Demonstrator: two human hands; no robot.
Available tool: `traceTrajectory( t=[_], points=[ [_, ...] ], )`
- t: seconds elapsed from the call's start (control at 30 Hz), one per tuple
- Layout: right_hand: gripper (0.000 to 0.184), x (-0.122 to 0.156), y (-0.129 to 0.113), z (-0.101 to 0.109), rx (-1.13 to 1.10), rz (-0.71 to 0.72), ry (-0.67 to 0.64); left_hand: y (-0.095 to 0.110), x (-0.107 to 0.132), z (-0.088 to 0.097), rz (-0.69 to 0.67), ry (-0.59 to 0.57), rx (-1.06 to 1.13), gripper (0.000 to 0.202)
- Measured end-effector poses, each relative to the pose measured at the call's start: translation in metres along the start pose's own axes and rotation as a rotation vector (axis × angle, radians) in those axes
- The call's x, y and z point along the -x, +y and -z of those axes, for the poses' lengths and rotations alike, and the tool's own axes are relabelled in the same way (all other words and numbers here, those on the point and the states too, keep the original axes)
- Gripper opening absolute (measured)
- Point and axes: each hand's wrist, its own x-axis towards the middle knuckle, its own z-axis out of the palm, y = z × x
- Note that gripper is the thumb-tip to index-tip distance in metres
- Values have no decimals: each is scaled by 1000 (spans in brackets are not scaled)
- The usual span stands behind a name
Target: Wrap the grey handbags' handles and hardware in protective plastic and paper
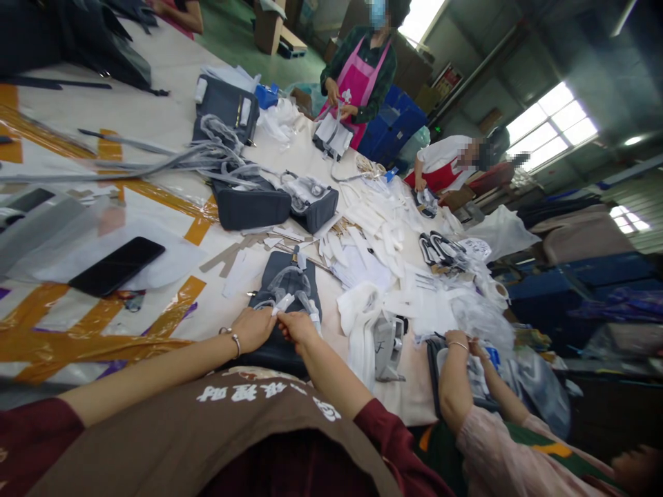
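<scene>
Here's the left grip and right grip, clamped together on a white plastic tab, right over a dark grey bag with clear tubing!

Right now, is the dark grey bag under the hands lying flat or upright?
Flat: the dark grey bag lies broad side up on the white table.

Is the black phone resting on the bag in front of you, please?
No, the phone lies on a white sheet, left of the bag.
</scene>
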Motion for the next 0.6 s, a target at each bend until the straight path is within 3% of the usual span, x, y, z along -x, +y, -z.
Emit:
traceTrajectory(
  t=[0.27,0.43,0.6],
  points=[
    [6,3,4,-14,-624,-153,-14,-1,0,3,24,7,100,41],
    [8,8,0,-23,-738,-158,25,-2,-1,1,105,-39,152,45],
    [8,8,-1,-28,-743,-85,60,9,4,17,210,-96,146,51]
  ],
)
